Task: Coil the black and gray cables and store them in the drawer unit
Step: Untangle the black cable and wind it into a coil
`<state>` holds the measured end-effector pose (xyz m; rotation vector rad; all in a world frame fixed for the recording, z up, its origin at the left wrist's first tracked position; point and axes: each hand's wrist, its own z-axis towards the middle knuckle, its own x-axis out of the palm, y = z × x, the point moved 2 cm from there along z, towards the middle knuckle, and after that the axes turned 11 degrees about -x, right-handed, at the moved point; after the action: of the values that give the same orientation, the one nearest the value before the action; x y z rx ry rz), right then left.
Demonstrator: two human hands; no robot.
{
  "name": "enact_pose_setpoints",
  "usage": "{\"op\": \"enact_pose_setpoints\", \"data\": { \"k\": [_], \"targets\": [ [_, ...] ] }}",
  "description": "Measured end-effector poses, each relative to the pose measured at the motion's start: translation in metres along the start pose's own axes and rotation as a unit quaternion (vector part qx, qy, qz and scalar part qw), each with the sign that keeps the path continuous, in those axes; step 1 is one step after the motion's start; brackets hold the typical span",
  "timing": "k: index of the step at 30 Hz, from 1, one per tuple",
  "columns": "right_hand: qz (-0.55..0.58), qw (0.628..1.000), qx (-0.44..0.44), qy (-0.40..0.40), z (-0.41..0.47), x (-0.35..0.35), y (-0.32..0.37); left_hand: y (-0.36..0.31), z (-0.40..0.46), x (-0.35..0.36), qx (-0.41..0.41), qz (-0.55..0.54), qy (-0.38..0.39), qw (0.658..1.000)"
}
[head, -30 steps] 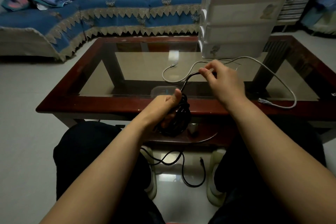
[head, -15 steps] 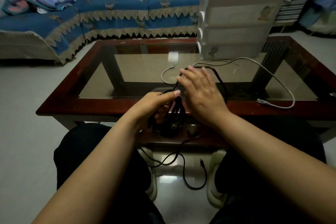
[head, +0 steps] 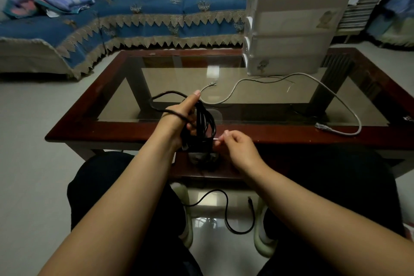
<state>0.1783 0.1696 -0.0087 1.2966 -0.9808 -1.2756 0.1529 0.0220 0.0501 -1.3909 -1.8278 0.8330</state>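
Black cable [head: 202, 125] is mostly bunched into long loops hanging in the left hand [head: 184, 116], right over the near edge of the table [head: 291, 135]. That hand has its fingers curled around the bundle with the thumb sticking up, and one loose loop swings out to its left and crosses the wrist. Right hand [head: 235, 149] sits just right of the bundle and a bit lower, fingers curled in, tips pinched together at the side of the coil; looks like it's nipping a strand but I honestly can't tell for sure. The cable's tail drops below both hands and curls on the floor between the shoes, plug end lying free. Gray cable [head: 331, 96] is uncoiled on the glass beyond and to the right of the hands, snaking from a connector just past the left thumb out to another plug near the right rim. Drawer unit [head: 295, 27] stands farther back on the right, white, drawers shut, top tray holding a small wire bundle. There are faded stickers on the drawer fronts, nothing readable.
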Motion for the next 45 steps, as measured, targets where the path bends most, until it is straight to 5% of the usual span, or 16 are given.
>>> {"op": "enact_pose_setpoints", "data": {
  "k": [3, 7, 12, 14, 16, 18, 20, 22, 25, 29, 32, 35, 38, 39, 43, 45],
  "targets": [
    [0.101, 0.993, 0.046, 0.036, 0.001, -0.005, 0.009, -0.001, 0.005, -0.010, 0.005, -0.022, -0.003, 1.000],
    [0.004, 0.971, 0.049, 0.236, -0.014, 0.008, 0.013, 0.001, 0.008, -0.006, 0.024, -0.091, -0.023, 0.995],
    [0.127, 0.901, 0.052, 0.411, -0.042, 0.030, 0.012, -0.004, 0.008, 0.001, 0.061, -0.075, -0.061, 0.993],
    [0.098, 0.942, -0.004, 0.320, -0.029, 0.022, 0.016, -0.007, 0.008, -0.005, 0.052, 0.004, -0.087, 0.995],
    [0.041, 0.991, -0.068, 0.107, -0.004, -0.009, 0.026, -0.005, 0.005, -0.013, 0.002, 0.140, -0.075, 0.987],
    [0.025, 0.992, -0.118, -0.039, 0.020, -0.051, 0.041, 0.000, 0.000, -0.020, -0.024, 0.280, -0.014, 0.960],
    [-0.064, 0.978, -0.171, -0.105, 0.041, -0.087, 0.050, 0.005, -0.010, -0.023, -0.008, 0.407, 0.065, 0.911],
    [-0.263, 0.931, -0.196, -0.161, 0.058, -0.118, 0.056, 0.011, -0.022, -0.023, -0.025, 0.461, 0.181, 0.868],
    [-0.554, 0.791, -0.160, -0.203, 0.072, -0.150, 0.062, 0.016, -0.028, -0.026, -0.045, 0.402, 0.337, 0.850],
    [-0.718, 0.675, -0.172, -0.013, 0.081, -0.138, 0.045, 0.003, -0.026, -0.032, -0.035, 0.136, 0.441, 0.886],
    [-0.717, 0.646, -0.227, 0.129, 0.064, -0.103, 0.028, -0.010, -0.018, -0.033, 0.003, -0.031, 0.472, 0.881],
    [-0.636, 0.649, -0.332, 0.255, 0.027, -0.064, 0.008, -0.017, -0.012, -0.036, 0.023, -0.108, 0.449, 0.887],
    [-0.571, 0.682, -0.277, 0.363, 0.003, -0.043, -0.020, -0.019, -0.011, -0.038, -0.014, -0.142, 0.497, 0.856],
    [-0.540, 0.721, -0.233, 0.366, 0.004, -0.041, -0.026, -0.018, -0.012, -0.036, -0.029, -0.139, 0.514, 0.846],
    [-0.186, 0.959, -0.134, 0.164, 0.027, -0.042, -0.008, -0.001, -0.018, -0.016, -0.072, -0.077, 0.510, 0.853],
    [-0.005, 0.987, -0.145, 0.065, 0.038, -0.043, 0.020, 0.013, -0.021, -0.005, -0.116, -0.047, 0.505, 0.854]
  ]
}}
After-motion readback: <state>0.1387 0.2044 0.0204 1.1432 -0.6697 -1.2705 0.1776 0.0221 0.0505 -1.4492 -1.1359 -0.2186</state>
